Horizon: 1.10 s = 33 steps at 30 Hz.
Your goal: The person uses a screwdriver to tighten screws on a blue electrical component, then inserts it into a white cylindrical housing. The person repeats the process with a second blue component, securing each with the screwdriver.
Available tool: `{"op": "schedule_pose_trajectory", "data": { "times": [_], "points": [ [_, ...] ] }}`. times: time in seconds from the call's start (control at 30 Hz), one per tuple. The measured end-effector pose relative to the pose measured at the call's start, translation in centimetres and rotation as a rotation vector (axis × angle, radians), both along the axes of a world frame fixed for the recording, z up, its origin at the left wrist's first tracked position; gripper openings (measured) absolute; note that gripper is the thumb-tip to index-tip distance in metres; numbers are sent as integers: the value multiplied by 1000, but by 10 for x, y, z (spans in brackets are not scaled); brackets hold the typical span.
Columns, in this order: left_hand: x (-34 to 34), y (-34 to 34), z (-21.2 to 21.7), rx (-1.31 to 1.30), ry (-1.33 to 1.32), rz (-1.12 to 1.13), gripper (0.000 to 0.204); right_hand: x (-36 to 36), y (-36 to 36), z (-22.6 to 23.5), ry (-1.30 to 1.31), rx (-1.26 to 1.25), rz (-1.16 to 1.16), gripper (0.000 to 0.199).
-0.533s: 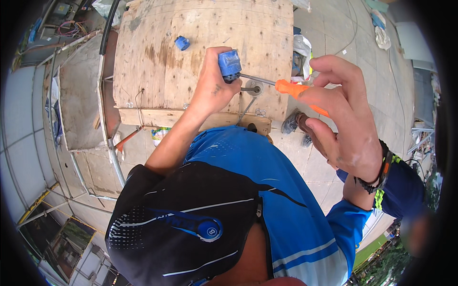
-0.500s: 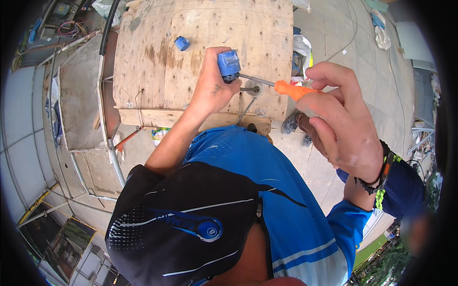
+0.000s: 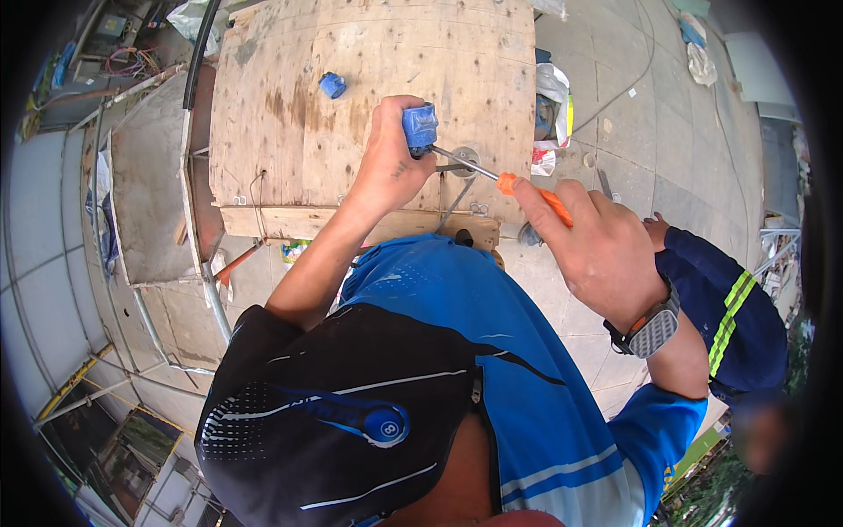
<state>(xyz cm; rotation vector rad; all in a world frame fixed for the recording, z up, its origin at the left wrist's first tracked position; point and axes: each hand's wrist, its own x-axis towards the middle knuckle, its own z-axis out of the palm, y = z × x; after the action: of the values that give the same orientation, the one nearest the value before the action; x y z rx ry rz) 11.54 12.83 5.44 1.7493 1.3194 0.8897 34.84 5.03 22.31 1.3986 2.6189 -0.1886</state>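
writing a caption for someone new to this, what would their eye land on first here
Probably the orange-handled screwdriver right of centre, in the right hand, its shaft reaching to the blue connector in the left hand. Next, the small blue piece lying farther off on the pale plywood top. At the right, a co-worker's navy sleeve carries a bright yellow-green stripe.

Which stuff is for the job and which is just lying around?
For the job:
blue fitting (left hand)
orange-handled screwdriver (right hand)
maybe the loose blue piece on the wooden board

Lying about:
white bag on the floor, upper right
bundle of wires, upper left
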Motion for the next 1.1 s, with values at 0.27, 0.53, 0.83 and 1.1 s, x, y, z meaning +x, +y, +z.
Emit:
{"op": "schedule_pose_trajectory", "data": {
  "times": [0.27,0.53,0.83,1.1],
  "points": [
    [9,-7,-2,73,27,-38,63,10,-15,-23,558,-191,-331,36],
    [11,-5,-11,274,75,-49,61,15,-4,-33,959,-778,-937,29],
    [13,2,-16,-17,-120,20,71,19,-14,-31,773,-167,-310,33],
    [12,0,-18,-24,-346,83,90,2,-24,-15,517,-121,-202,50]
  ]
}}
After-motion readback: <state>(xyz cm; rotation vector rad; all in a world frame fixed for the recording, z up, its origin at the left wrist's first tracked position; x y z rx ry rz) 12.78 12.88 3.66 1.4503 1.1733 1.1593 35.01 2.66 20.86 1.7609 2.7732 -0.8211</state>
